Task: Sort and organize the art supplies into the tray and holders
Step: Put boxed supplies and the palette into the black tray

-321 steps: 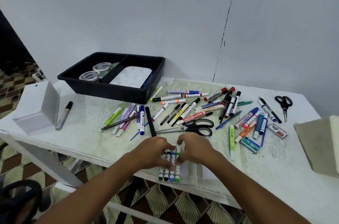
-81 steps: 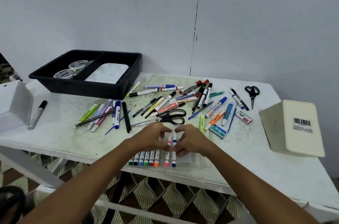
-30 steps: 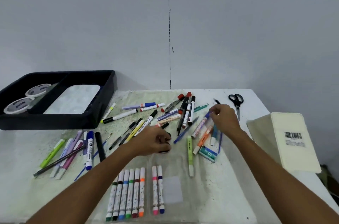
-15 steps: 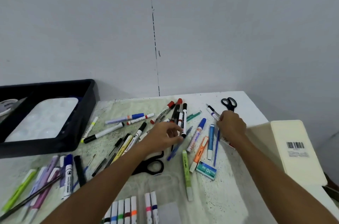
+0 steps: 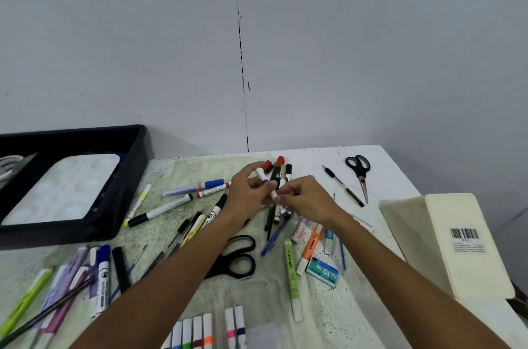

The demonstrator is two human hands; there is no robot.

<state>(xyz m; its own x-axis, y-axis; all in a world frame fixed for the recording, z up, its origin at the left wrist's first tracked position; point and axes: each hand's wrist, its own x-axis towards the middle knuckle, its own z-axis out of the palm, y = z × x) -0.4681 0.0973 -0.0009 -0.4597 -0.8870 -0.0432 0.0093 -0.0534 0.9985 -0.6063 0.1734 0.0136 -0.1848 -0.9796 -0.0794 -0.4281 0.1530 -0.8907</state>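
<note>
Both hands are gathering loose markers from the pile at the middle of the table [image 5: 400,177]. The left hand [image 5: 251,194] has its fingers curled around a white marker with a purple band [image 5: 264,179], lifted above the pile; the right hand [image 5: 307,200] pinches the lower end of what looks like the same bundle, though how many pens it holds I cannot tell. This looks like the collecting step, with most supplies not yet sorted. The next move probably calls for carrying the handful to the black tray [image 5: 125,200] at the left or to the cream holder [image 5: 457,246], which lies on its side at the right and would likely need standing up first. A row of small coloured markers [image 5: 200,331] sits in a clear sleeve at the near edge. Black scissors [image 5: 237,257] lie just under the left forearm, smaller scissors [image 5: 358,170] and a pen [image 5: 343,186] lie apart near the far right corner, and a staple box [image 5: 323,271] rests by an orange highlighter [image 5: 310,248]. The crossed pens could snag or roll.
</note>
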